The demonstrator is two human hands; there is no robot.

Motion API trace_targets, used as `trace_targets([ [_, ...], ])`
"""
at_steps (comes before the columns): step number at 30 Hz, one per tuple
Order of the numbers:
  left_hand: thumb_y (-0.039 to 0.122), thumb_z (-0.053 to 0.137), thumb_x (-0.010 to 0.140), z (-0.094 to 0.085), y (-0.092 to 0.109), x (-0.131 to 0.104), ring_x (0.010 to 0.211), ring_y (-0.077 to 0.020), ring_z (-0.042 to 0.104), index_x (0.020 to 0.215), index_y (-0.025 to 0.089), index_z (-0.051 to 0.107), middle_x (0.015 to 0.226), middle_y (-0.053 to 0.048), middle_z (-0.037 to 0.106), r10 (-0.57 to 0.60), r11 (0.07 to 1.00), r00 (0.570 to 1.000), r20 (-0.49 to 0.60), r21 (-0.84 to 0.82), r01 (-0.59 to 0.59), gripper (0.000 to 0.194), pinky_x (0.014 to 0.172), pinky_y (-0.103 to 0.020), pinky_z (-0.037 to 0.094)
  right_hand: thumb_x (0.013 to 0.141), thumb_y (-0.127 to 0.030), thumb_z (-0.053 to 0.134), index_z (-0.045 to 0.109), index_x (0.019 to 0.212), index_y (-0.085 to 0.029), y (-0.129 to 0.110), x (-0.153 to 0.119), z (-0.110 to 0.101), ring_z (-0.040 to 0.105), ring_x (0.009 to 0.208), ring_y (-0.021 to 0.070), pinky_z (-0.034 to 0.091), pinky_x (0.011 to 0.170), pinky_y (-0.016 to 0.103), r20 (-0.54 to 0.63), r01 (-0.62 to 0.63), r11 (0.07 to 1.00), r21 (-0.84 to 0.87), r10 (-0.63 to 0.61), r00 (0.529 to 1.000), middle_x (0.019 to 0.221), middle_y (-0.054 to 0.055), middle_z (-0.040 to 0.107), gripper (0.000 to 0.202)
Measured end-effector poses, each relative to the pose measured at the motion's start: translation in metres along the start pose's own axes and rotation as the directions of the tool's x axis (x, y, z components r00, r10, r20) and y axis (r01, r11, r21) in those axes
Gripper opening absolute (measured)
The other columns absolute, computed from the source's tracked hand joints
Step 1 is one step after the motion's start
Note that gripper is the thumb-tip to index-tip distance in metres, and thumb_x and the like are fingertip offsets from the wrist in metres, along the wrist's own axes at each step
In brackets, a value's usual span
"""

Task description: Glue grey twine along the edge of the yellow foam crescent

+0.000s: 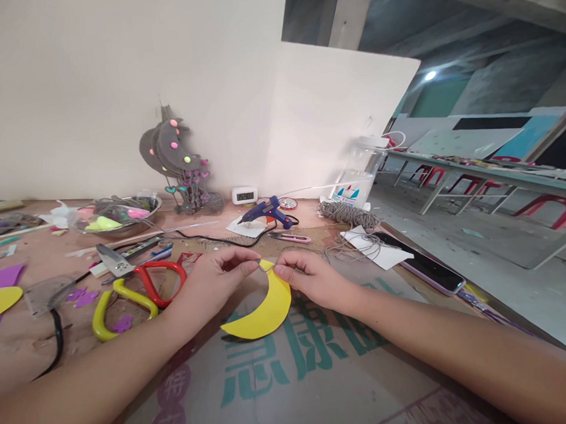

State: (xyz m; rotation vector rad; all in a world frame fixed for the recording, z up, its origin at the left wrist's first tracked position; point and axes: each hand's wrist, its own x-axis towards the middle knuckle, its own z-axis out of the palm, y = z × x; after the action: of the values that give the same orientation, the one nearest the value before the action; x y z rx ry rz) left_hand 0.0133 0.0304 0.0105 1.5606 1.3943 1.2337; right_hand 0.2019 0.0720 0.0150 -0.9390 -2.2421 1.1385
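Both hands are close together but apart, each closed in a pinch at the upper tip of the yellow crescent. With my left hand I grip a bit of grey cord; my right hand clamps the crescent beside it, probably to steady so narrow a tip. Whether the cord is fixed there, I can't tell. The crescent's lower end hangs just over the printed sheet, likely a work mat. To the left, the scissors lie open, within reach. Beyond, the glue gun points its nozzle over white paper, perhaps to catch drips; the cord bundle sits right of it.
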Motion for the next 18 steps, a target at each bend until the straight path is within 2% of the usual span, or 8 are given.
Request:
trace_targets([
  [6, 0.036, 0.056, 0.075, -0.0008, -0.0009, 0.0003, 0.079, -0.0177, 0.062, 0.098, 0.022, 0.066, 0.088, -0.003, 0.069, -0.001, 1.0, 0.999, 0.047, -0.019, 0.002, 0.029, 0.067, -0.026, 0.048, 0.086, -0.043, 0.041, 0.05, 0.074, -0.015, -0.0006, 0.0006, -0.0001, 0.039, 0.054, 0.0088, 0.029, 0.049, 0.02, -0.004, -0.016, 1.0, -0.004, 0.016, 1.0, 0.06, -0.003, 0.041, 0.032],
  [10, 0.04, 0.055, 0.075, -0.0018, -0.0012, 0.0008, 0.077, -0.0178, 0.062, 0.095, 0.022, 0.066, 0.083, -0.003, 0.069, -0.007, 1.0, 0.999, 0.038, 0.011, 0.007, 0.03, 0.065, -0.025, 0.048, 0.086, -0.045, 0.041, 0.049, 0.073, -0.016, -0.0003, 0.0008, -0.0003, 0.039, 0.054, 0.0092, 0.03, 0.048, 0.021, -0.003, -0.019, 1.0, -0.007, 0.019, 1.0, 0.06, -0.003, 0.041, 0.032],
  [18, 0.034, 0.057, 0.074, 0.0002, -0.0013, 0.0006, 0.074, -0.0162, 0.061, 0.091, 0.022, 0.067, 0.084, -0.002, 0.068, 0.007, 1.0, 0.999, 0.041, 0.017, -0.008, 0.023, 0.063, -0.024, 0.046, 0.086, -0.043, 0.041, 0.049, 0.072, -0.016, -0.0009, 0.0003, -0.0004, 0.04, 0.057, 0.0094, 0.032, 0.051, 0.021, -0.011, 0.017, 0.999, -0.042, -0.017, 1.0, 0.062, -0.002, 0.042, 0.031],
])
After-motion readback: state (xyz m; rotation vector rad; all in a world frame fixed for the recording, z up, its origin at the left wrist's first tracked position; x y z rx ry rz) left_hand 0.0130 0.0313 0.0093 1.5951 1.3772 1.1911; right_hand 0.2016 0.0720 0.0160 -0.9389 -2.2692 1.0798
